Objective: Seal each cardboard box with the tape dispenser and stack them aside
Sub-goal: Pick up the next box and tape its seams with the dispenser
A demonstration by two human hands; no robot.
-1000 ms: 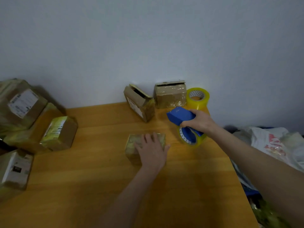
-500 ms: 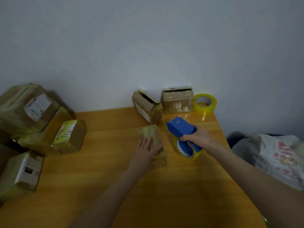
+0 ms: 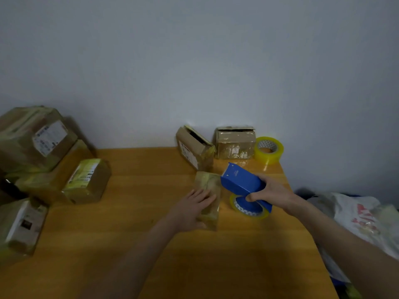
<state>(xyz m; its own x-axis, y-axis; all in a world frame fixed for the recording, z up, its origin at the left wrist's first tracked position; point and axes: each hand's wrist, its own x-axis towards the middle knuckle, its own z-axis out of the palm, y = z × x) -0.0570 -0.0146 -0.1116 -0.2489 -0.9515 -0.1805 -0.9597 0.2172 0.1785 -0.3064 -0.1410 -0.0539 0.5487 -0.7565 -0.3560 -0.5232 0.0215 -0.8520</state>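
A small cardboard box [image 3: 209, 186] wrapped in clear tape lies lengthwise in the middle of the wooden table [image 3: 138, 223]. My left hand [image 3: 192, 209] rests flat on its near left side, fingers straight. My right hand [image 3: 269, 194] grips the blue tape dispenser [image 3: 243, 184], whose front end touches the box's far right edge. The dispenser's yellow tape roll [image 3: 248, 207] sits just right of the box. Two more small boxes stand at the back by the wall: a tilted one with an open flap [image 3: 194, 147] and an upright one [image 3: 235, 142].
A spare yellow tape roll [image 3: 268, 149] stands at the back right corner. Several taped boxes [image 3: 54, 160] are piled along the table's left side. A white plastic bag [image 3: 356, 216] lies off the table's right edge. A grey wall rises behind.
The small box has been turned from crosswise to lengthwise under my left hand. My right hand has brought the dispenser's front against the box's far end.
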